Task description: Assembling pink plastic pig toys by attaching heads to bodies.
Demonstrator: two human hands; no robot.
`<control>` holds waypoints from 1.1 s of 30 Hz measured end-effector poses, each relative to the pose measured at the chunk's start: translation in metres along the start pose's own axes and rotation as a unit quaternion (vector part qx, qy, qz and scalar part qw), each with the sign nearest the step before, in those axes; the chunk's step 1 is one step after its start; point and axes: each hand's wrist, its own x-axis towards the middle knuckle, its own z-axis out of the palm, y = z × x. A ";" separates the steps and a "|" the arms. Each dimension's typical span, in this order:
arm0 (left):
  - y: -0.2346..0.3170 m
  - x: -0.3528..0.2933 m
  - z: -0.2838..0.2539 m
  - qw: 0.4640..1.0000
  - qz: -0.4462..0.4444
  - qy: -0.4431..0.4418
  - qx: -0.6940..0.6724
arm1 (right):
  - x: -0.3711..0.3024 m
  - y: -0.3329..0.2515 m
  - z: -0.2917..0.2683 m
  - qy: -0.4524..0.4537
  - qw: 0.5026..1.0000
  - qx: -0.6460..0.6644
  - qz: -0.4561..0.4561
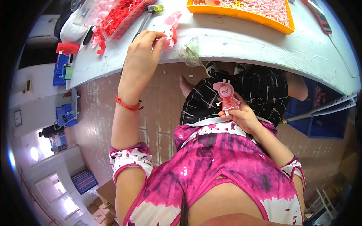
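Observation:
At the front edge of the white table, my left hand (pixel 141 54) has thumb and forefinger closed together at a pink and red toy part (pixel 171 35). The fingertips meet its left side, and the other fingers curl underneath, partly hidden. Over my lap, my right hand (pixel 243 117) grips a pink pig-shaped toy figure (pixel 226 94) by its lower end. The figure's head points away from me, with its round face side up. A screwdriver (pixel 145 23) with a yellow-green handle end lies just beyond my left hand.
A clear bin (pixel 124 22) of red and pink parts stands at the back left. An orange tray (pixel 241 13) holds many small pale pink pieces. A crumpled clear plastic bag (pixel 190 51) hangs at the table edge. Below right is a blue crate (pixel 316 120) beside a metal table leg (pixel 320 109).

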 end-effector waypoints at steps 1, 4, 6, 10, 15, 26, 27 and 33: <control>0.001 0.000 0.001 1.000 -0.017 -0.002 -0.008 | 0.000 0.000 0.000 0.003 1.000 0.000 0.002; 0.001 0.001 0.005 0.999 -0.028 0.007 -0.025 | -0.001 -0.001 0.001 0.006 1.000 -0.002 0.000; 0.001 -0.001 0.010 0.999 -0.043 0.021 -0.024 | 0.000 0.001 -0.002 -0.002 1.000 -0.002 0.000; 0.007 -0.006 0.020 0.995 -0.078 0.060 -0.020 | 0.001 0.003 -0.006 -0.017 1.000 0.004 -0.003; 0.015 -0.007 0.030 0.996 -0.071 0.054 -0.025 | 0.000 0.000 -0.002 -0.005 1.000 0.011 -0.005; 0.036 -0.009 0.028 0.998 -0.006 0.041 -0.039 | 0.000 0.002 -0.005 -0.004 1.000 0.007 -0.006; 0.043 -0.008 0.031 0.998 -0.014 0.053 -0.004 | 0.000 0.001 -0.004 -0.004 1.000 0.005 -0.005; 0.032 -0.005 0.046 0.992 -0.055 0.101 -0.054 | 0.000 -0.001 -0.001 0.003 1.000 0.005 -0.003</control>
